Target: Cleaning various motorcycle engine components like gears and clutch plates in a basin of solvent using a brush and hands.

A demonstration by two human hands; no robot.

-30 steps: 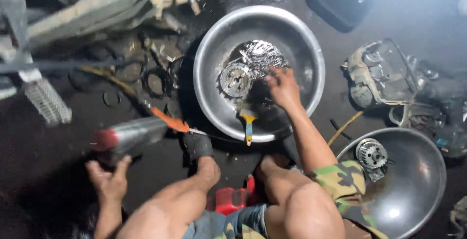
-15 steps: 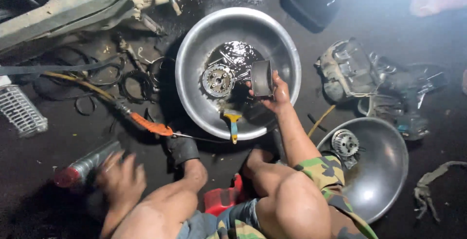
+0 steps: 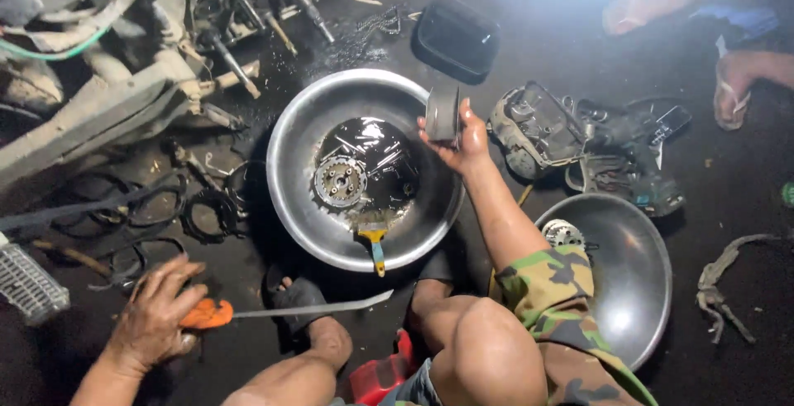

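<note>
nearest, one long screwdriver (image 3: 281, 311) with an orange handle is being lain on by the left hand (image 3: 157, 319), fingers spread flat over the handle; its long axis is running left to right, blade tip pointing right. two steel basins are being seen: one (image 3: 299, 137) holding dark oil, one toothed gear (image 3: 340, 181) and one brush (image 3: 375, 241), the other (image 3: 641, 290) at the right. one short metal cylinder (image 3: 442, 113) is being gripped by the right hand (image 3: 459, 137) over the first basin's far rim, standing upright.
</note>
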